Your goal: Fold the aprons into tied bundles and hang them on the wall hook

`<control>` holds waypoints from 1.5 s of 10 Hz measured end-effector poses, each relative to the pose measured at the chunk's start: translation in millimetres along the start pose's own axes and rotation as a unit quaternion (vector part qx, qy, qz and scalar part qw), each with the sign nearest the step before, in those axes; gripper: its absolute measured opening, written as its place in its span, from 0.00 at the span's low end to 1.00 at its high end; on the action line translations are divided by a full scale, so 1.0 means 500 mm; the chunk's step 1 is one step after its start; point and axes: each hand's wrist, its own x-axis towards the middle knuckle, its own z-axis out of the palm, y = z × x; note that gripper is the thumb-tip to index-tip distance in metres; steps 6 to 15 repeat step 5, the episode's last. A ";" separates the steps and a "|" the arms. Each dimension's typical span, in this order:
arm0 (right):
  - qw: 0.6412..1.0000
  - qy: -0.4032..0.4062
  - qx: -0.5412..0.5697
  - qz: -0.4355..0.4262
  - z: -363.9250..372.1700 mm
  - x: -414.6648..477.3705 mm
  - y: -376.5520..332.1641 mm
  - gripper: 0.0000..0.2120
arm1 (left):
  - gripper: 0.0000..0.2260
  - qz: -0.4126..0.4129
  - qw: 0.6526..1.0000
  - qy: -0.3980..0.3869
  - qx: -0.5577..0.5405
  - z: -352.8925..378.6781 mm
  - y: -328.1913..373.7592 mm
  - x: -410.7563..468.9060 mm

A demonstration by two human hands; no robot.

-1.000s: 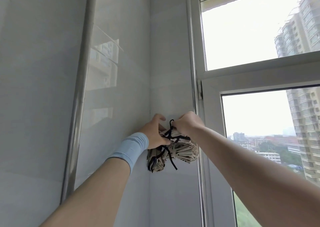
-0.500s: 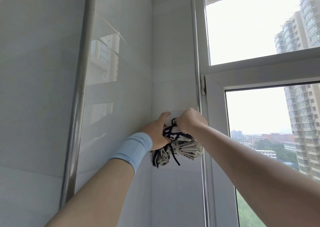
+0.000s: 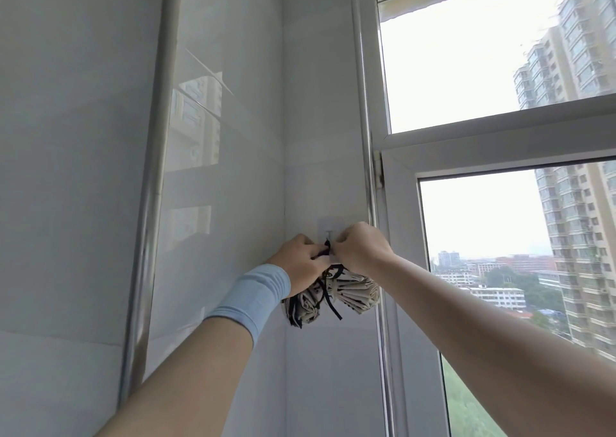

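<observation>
A beige apron bundle [image 3: 356,291] tied with black straps hangs low against the tiled wall in the corner; a second rolled part [image 3: 305,310] droops at its left. A clear adhesive wall hook [image 3: 328,231] sits just above the hands. My left hand [image 3: 300,263], with a light blue wrist sleeve, and my right hand [image 3: 361,246] both pinch the black strap loop [image 3: 327,248] at the hook's metal prong. Whether the loop sits over the prong is hidden by my fingers.
A vertical metal pipe [image 3: 151,203] runs down the left wall. A white window frame [image 3: 396,203] stands right beside the hook, with a thin metal pipe [image 3: 368,170] along its edge. Tower blocks show outside.
Both hands have lifted the strap loop from below up to the hook, and the bundle rose with them. The hook is now uncovered above my fingers.
</observation>
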 end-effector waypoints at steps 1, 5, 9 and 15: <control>0.994 0.018 -0.023 -0.101 0.002 -0.031 0.020 0.17 | 0.19 -0.007 1.000 0.010 0.029 0.010 0.000 -0.003; 0.981 0.006 -0.099 -0.166 -0.032 -0.072 0.022 0.21 | 0.19 -0.004 0.998 0.065 0.009 -0.007 0.009 -0.054; 0.981 0.006 -0.099 -0.166 -0.032 -0.072 0.022 0.21 | 0.19 -0.004 0.998 0.065 0.009 -0.007 0.009 -0.054; 0.981 0.006 -0.099 -0.166 -0.032 -0.072 0.022 0.21 | 0.19 -0.004 0.998 0.065 0.009 -0.007 0.009 -0.054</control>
